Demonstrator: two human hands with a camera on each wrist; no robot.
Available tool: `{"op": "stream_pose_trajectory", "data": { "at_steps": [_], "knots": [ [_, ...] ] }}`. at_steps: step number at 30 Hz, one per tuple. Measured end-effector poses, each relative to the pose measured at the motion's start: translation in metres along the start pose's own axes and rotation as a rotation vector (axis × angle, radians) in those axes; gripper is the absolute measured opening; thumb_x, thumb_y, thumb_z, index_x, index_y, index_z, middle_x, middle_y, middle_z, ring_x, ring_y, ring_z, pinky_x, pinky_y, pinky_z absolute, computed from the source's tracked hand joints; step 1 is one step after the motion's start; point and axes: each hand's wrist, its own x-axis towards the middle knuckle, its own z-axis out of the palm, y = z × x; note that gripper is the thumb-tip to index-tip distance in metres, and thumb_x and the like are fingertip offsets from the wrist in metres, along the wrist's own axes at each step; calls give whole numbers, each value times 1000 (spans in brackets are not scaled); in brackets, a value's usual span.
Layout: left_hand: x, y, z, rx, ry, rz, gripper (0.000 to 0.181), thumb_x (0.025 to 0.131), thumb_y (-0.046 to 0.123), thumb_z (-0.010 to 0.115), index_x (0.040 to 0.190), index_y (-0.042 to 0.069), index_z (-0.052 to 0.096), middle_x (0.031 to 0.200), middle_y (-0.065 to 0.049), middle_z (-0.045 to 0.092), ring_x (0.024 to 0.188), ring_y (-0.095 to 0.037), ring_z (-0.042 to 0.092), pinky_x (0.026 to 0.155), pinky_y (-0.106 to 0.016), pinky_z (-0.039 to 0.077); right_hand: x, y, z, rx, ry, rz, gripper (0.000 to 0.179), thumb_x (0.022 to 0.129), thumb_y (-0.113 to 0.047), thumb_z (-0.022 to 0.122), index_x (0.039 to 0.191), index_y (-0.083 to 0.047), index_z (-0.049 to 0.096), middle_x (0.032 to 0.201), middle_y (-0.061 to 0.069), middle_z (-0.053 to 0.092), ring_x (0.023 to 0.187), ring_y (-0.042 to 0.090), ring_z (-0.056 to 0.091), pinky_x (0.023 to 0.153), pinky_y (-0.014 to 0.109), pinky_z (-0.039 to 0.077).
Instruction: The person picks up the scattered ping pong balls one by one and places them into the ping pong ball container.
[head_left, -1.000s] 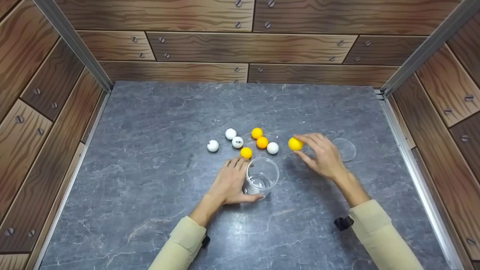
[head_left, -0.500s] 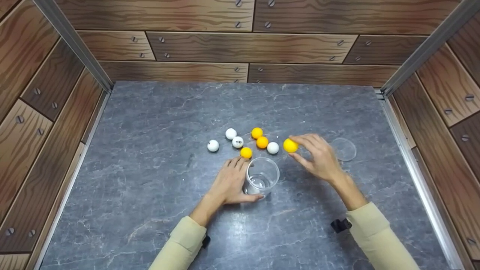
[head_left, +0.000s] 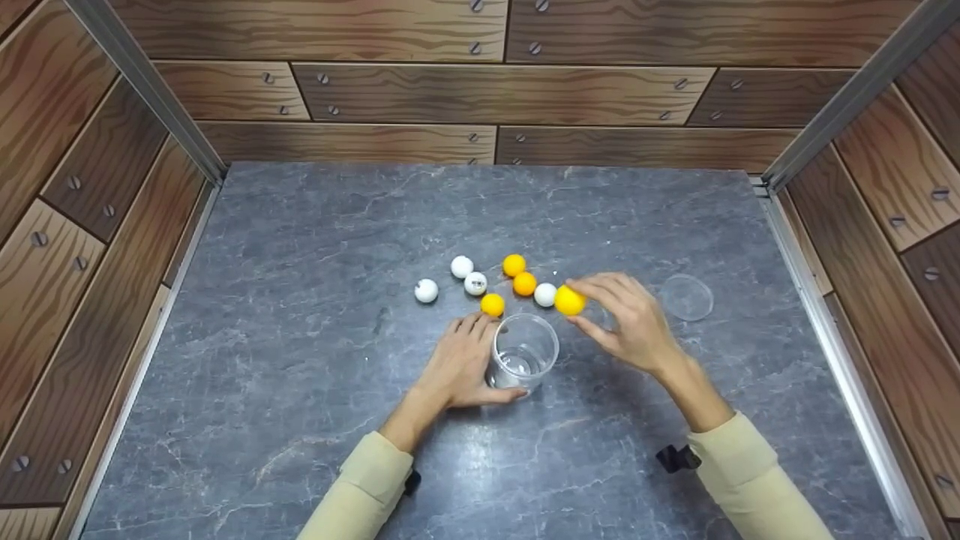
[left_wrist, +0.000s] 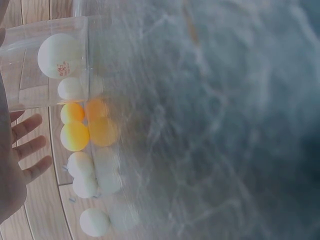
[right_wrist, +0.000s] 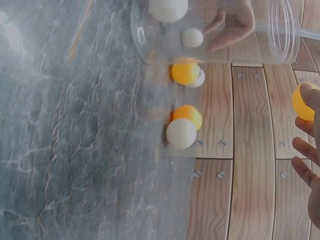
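Observation:
My right hand pinches an orange ping-pong ball between thumb and fingertips, raised off the table in the right wrist view. It is right of a clear plastic jar that stands upright with its mouth up. My left hand wraps the jar's left side, thumb across the front. Through the jar wall a white ball with red print shows, apparently inside. Behind the jar lie several loose ping-pong balls: orange balls and white balls.
A round clear lid lies flat on the grey marbled table, to the right of my right hand. Wood-patterned walls close off the back and both sides, with metal rails at the corners.
My right hand has moved left and slightly toward me with the orange ping-pong ball, closer to the jar. The left hand, jar and loose balls have stayed put.

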Motion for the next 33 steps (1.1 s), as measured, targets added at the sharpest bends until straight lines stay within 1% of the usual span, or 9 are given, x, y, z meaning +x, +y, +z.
{"op": "stream_pose_trajectory", "data": {
  "at_steps": [10, 14, 18, 24, 33],
  "knots": [
    [1, 0, -1, 1, -25, -1, 108, 76, 92, 58, 146, 10, 49, 141, -9, 59, 131, -28, 58, 110, -46, 51, 5, -15, -1, 15, -18, -35, 41, 94, -35, 79, 126, -8, 74, 120, 9, 78, 112, 30, 70, 104, 42, 54],
    [1, 0, -2, 0, -28, -6, 107, 76, 92, 59, 145, 10, 49, 141, -9, 59, 131, -28, 58, 111, -46, 50, 7, -20, -1, 21, -32, -56, 42, 96, -38, 77, 126, -8, 74, 120, 9, 78, 112, 30, 70, 105, 42, 53],
    [1, 0, -1, 4, -26, -8, 107, 75, 91, 61, 145, 10, 49, 142, -9, 59, 131, -29, 58, 110, -46, 50, 9, -26, 1, 17, -44, -75, 42, 97, -40, 75, 126, -9, 74, 119, 9, 78, 111, 29, 70, 102, 43, 54],
    [1, 1, -2, 3, -13, -6, 108, 74, 90, 63, 145, 9, 50, 142, -10, 60, 131, -29, 59, 109, -46, 51, 11, -32, 6, 16, -53, -88, 42, 96, -40, 76, 128, -12, 74, 119, 6, 78, 112, 27, 70, 99, 44, 56],
    [0, 0, -2, 11, -1, 1, 110, 74, 90, 64, 147, 8, 49, 142, -10, 60, 130, -29, 59, 108, -45, 52, 12, -37, 15, 40, -70, -114, 43, 93, -36, 80, 129, -13, 74, 119, 5, 78, 113, 26, 69, 100, 43, 55]
  ]
}}
